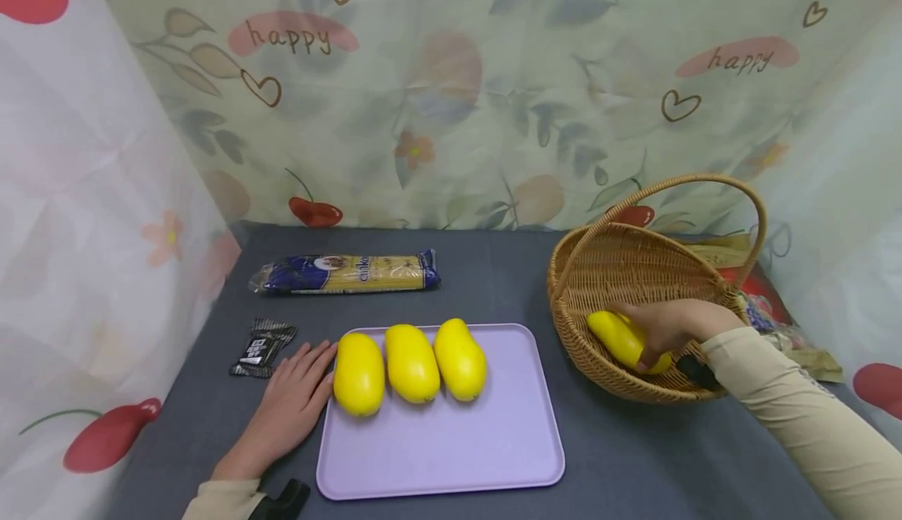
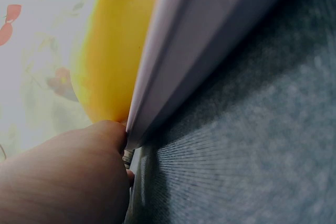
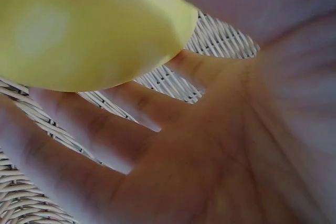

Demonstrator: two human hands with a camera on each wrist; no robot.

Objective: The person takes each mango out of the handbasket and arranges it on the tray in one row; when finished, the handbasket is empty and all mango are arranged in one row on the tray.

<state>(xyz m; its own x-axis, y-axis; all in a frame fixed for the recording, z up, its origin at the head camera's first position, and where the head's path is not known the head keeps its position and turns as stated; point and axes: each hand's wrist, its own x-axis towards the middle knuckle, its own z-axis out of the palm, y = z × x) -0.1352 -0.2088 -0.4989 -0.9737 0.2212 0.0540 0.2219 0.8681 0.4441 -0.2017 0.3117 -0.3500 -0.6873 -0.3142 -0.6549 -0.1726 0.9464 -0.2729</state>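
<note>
Inside the wicker basket, my right hand holds a yellow mango between thumb and fingers. The right wrist view shows the mango against the spread fingers, with the basket weave behind. Flat on the table, my left hand rests along the left edge of the lilac tray, its fingers fairly straight. Three more mangoes stand in a row on the tray: the left mango by my fingertips, the middle mango and the right mango.
A pasta packet lies behind the tray. A small black wrapped packet is left of the tray, near my left hand. The basket's tall handle arches over it, and colourful packages lie to its right. Patterned cloth surrounds the table.
</note>
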